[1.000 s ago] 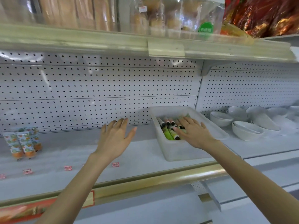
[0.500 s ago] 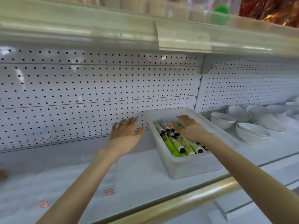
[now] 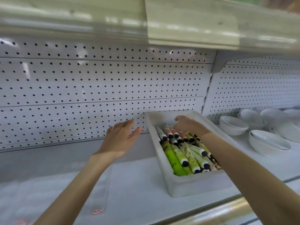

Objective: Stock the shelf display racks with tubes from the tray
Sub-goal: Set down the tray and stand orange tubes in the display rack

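Note:
A white plastic tray (image 3: 186, 187) stands on the white shelf (image 3: 134, 179), to the right of centre. Inside lie several green and patterned tubes (image 3: 181, 155) with black caps, piled lengthwise. My right hand (image 3: 186, 125) reaches into the tray's far end, palm down, with its fingers bent onto the tubes' far ends; whether they grip one is hidden. My left hand (image 3: 120, 140) hovers just left of the tray with fingers spread, holding nothing. A faint clear plastic rack (image 3: 103, 189) sits on the shelf below my left forearm.
White bowls (image 3: 233, 125) and stacked dishes (image 3: 267, 143) fill the shelf to the right of the tray. A perforated back panel (image 3: 97, 88) rises behind. An upper shelf edge (image 3: 113, 21) hangs close overhead. A gold rail (image 3: 219, 211) runs along the shelf front.
The camera has come closer and turned right. My right hand slid from the tray's middle to its far end. My left hand kept hovering beside the tray.

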Demonstrator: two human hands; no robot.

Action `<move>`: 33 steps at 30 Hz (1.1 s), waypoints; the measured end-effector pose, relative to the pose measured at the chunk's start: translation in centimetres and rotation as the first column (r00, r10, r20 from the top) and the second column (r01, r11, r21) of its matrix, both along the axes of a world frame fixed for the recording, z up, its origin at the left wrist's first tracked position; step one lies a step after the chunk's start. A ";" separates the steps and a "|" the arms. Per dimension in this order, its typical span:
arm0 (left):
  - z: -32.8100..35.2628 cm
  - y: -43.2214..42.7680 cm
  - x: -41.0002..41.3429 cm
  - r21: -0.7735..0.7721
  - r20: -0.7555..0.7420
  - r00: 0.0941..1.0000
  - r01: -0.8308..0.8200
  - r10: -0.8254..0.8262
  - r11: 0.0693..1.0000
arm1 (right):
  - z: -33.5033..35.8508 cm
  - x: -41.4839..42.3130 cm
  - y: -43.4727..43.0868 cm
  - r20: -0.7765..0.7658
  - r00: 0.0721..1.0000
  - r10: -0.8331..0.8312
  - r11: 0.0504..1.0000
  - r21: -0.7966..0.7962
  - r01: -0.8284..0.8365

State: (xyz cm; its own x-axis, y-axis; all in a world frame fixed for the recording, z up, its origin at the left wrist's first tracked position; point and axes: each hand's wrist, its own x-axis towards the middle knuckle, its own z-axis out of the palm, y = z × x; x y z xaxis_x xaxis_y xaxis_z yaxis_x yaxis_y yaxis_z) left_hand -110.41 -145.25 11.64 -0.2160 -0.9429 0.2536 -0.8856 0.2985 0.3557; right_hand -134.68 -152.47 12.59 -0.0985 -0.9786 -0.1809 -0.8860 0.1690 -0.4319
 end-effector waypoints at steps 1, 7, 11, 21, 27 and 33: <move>0.1 -0.2 -0.2 -0.007 -0.004 1.000 -0.008 0.008 1.000 | -0.2 0.1 -0.3 -0.006 1.000 -0.010 0.999 0.032 0.010; 0.4 -0.9 -2.0 -0.005 -0.042 0.999 0.000 0.000 1.000 | -2.5 -0.8 -1.8 0.087 0.996 0.014 1.000 -0.025 -0.012; 0.2 -0.9 -3.0 0.010 -0.079 0.997 0.003 -0.002 1.000 | -2.9 -2.3 -2.2 0.356 0.934 -0.038 0.998 0.052 0.021; 0.6 -2.5 -3.6 0.057 -0.504 0.864 0.049 -0.014 0.997 | 0.3 -0.2 -0.6 0.708 0.692 0.138 0.990 -0.117 -0.079; 1.3 -3.6 -4.6 -0.018 -0.671 0.739 0.066 -0.060 0.998 | 1.5 1.1 0.7 0.721 0.599 0.350 0.936 -0.239 -0.259; 1.5 -3.8 -5.4 -0.110 -0.728 0.678 0.032 -0.102 0.993 | 1.2 2.4 1.2 0.754 0.498 0.427 0.899 -0.293 -0.326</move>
State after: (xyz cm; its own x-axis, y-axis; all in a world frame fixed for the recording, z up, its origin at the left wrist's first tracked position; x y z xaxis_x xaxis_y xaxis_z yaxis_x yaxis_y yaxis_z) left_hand -115.80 -149.03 13.12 0.0097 -0.9016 0.4324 -0.3302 0.4053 0.8525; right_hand -132.27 -151.22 13.79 0.4156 -0.9033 0.1065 -0.1499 -0.1835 -0.9715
